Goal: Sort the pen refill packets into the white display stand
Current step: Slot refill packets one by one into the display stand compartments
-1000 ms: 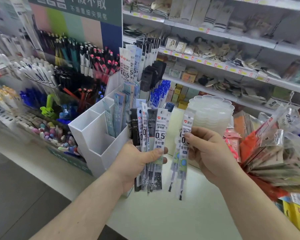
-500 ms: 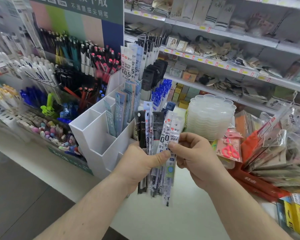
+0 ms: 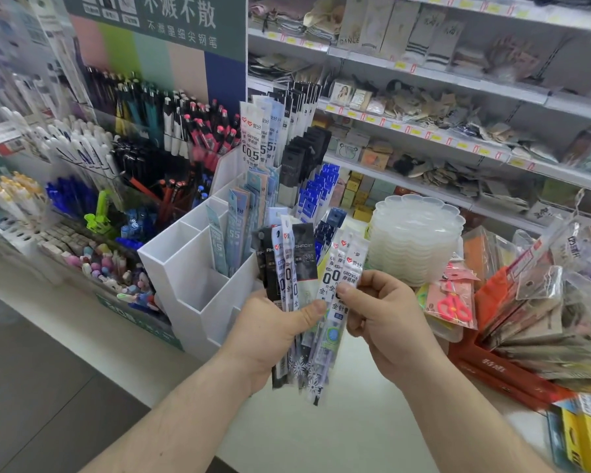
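My left hand (image 3: 270, 332) grips a fanned bunch of pen refill packets (image 3: 289, 268), black and white ones, thumb across their front. My right hand (image 3: 386, 315) pinches a few white "0.5" refill packets (image 3: 342, 264) at the right side of that bunch, touching it. Just left of the hands stands the white display stand (image 3: 181, 268), a stepped box of open compartments. Pale blue packets (image 3: 236, 227) stand in its middle compartments and taller white and black packets (image 3: 256, 138) fill the back ones. Its two front compartments show no packets.
A pen display rack (image 3: 133, 138) rises left of the stand. A stack of clear scalloped trays (image 3: 417, 240) sits behind my right hand. Bagged goods and a red box (image 3: 512, 367) crowd the counter's right. Shelves of small goods (image 3: 423, 131) line the back.
My right hand brought its white packets leftward from apart to against the bunch in my left hand. Both hands then rose slightly toward the stand.
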Tool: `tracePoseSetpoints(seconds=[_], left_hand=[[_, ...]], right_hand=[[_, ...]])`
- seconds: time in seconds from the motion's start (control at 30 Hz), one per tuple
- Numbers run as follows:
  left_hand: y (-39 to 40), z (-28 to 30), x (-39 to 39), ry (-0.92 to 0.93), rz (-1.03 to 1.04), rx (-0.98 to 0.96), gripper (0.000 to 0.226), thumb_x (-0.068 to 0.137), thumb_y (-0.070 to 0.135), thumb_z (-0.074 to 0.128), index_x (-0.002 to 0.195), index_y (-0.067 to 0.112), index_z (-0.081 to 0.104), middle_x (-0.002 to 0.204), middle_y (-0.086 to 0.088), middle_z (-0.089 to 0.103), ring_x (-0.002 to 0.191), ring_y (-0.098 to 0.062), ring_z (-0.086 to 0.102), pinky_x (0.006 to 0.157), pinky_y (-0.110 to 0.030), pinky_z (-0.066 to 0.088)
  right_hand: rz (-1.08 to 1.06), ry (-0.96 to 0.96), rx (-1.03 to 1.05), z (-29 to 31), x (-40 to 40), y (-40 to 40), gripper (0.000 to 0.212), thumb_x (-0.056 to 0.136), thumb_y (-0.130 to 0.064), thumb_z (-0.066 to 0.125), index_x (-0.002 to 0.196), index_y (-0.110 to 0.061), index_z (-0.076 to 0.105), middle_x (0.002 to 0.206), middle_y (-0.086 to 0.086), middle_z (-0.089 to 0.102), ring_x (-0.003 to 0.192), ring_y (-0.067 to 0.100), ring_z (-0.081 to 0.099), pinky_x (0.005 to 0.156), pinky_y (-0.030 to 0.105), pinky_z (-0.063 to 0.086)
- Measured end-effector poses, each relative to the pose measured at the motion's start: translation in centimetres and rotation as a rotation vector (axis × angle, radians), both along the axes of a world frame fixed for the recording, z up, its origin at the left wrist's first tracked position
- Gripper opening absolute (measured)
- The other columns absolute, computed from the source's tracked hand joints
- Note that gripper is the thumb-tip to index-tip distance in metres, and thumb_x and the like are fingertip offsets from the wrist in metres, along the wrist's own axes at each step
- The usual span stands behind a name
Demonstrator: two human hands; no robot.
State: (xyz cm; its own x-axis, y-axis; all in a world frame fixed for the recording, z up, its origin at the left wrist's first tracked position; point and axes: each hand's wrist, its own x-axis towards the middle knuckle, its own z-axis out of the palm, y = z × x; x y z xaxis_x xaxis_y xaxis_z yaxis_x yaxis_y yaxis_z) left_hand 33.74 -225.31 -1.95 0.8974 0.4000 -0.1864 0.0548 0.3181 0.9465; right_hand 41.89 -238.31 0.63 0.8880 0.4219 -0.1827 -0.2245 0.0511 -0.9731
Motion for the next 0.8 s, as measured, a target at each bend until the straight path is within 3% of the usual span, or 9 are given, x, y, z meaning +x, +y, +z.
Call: tracePoseSetpoints(seconds=[0.2, 0.33, 0.4, 0.5, 0.57, 0.67, 0.8], left_hand=[[0.2, -0.1, -0.4, 0.016, -0.037, 0.025, 0.025, 0.081, -0.005, 0.072, 0.105, 0.002, 0.072, 0.096, -0.012, 0.077, 0.089, -0.027, 0.075, 0.072, -0.030, 0.058], [0.4, 0.0, -0.9, 0.060, -0.088, 0.026, 0.021, 0.085, -0.006, 0.068, 0.103, 0.001, 0.073, 0.097, -0.015, 0.076, 0.090, -0.030, 0.074, 0.075, -0.034, 0.060], [0.6, 0.2, -1.1, 0.076, -0.095, 0.032, 0.023, 0.084, 0.000, 0.071, 0.106, 0.003, 0.073, 0.100, -0.014, 0.076, 0.094, -0.029, 0.074, 0.081, -0.038, 0.059], [1.0, 0.2, -1.4, 0.119, -0.062, 0.052, 0.043, 0.071, 0.027, 0.077, 0.109, 0.007, 0.071, 0.102, -0.009, 0.077, 0.099, -0.029, 0.072, 0.091, -0.045, 0.057], [1.5, 0.3, -1.7, 0.156, -0.012, 0.116, 0.039, 0.070, 0.037, 0.075, 0.101, 0.012, 0.074, 0.097, -0.004, 0.078, 0.098, -0.025, 0.072, 0.088, -0.040, 0.056], [1.9, 0.9, -2.1, 0.151, 0.008, 0.116, 0.026, 0.090, 0.028, 0.064, 0.098, 0.005, 0.073, 0.089, 0.005, 0.078, 0.084, -0.006, 0.071, 0.071, -0.019, 0.054], [1.9, 1.4, -2.3, 0.070, 0.091, 0.085, 0.023, 0.095, 0.020, 0.059, 0.084, 0.005, 0.074, 0.087, -0.004, 0.076, 0.081, -0.015, 0.070, 0.069, -0.028, 0.055]], right_hand=[[0.042, 0.021, 0.008, -0.1, -0.7, 0.3, 0.003, 0.090, 0.001, 0.065, 0.090, -0.002, 0.065, 0.062, 0.003, 0.056, 0.043, 0.013, 0.043, 0.044, 0.024, 0.037], [0.185, 0.111, 0.031, 0.2, -0.8, 0.0, 0.015, 0.091, 0.002, 0.062, 0.085, -0.008, 0.073, 0.066, 0.004, 0.062, 0.046, 0.013, 0.042, 0.046, 0.022, 0.037], [0.196, 0.137, 0.042, 0.3, -0.7, 0.0, 0.024, 0.089, 0.003, 0.063, 0.074, -0.012, 0.074, 0.065, 0.005, 0.061, 0.046, 0.013, 0.043, 0.045, 0.021, 0.038], [0.116, 0.205, 0.078, 0.6, -0.4, 0.1, 0.029, 0.089, 0.002, 0.063, 0.065, -0.013, 0.069, 0.061, 0.004, 0.054, 0.044, 0.012, 0.045, 0.043, 0.020, 0.039], [0.027, 0.294, 0.131, 0.7, 0.0, 0.0, 0.020, 0.090, 0.002, 0.062, 0.073, -0.009, 0.059, 0.059, 0.004, 0.052, 0.040, 0.010, 0.046, 0.040, 0.017, 0.039], [-0.058, 0.383, 0.179, 0.3, 0.3, 0.2, 0.017, 0.091, 0.001, 0.061, 0.081, -0.010, 0.053, 0.054, 0.000, 0.050, 0.037, 0.006, 0.046, 0.037, 0.015, 0.040], [-0.074, 0.421, 0.203, 0.0, -0.1, 0.8, 0.013, 0.092, -0.002, 0.061, 0.082, -0.008, 0.057, 0.055, 0.000, 0.048, 0.036, 0.005, 0.045, 0.036, 0.014, 0.039]])
